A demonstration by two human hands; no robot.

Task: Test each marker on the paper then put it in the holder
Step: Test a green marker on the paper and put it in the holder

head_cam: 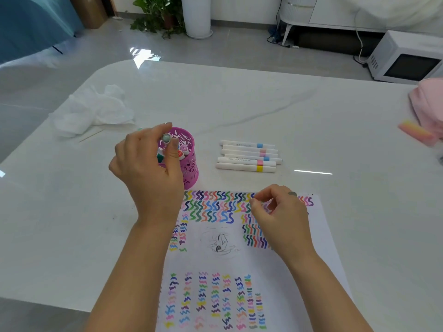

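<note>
Left hand (pixel 146 168) pinching a green-capped marker (pixel 166 137) at the mouth of the pink holder (pixel 190 168) — other markers (pixel 183 149) inside it, right hand (pixel 280 216) right of the holder over the scribbled paper (pixel 239 262), fingers curled on nothing, six white markers (pixel 249 155) lying on the table (pixel 263 104) right of the holder

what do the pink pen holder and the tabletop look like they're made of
The pink cut-out pen holder looks like painted sheet metal, though plastic is possible: thin wall with punched leaf-shaped holes. The white tabletop looks like polished marble or sintered stone: faint grey veins, mirror-like glare.
</note>
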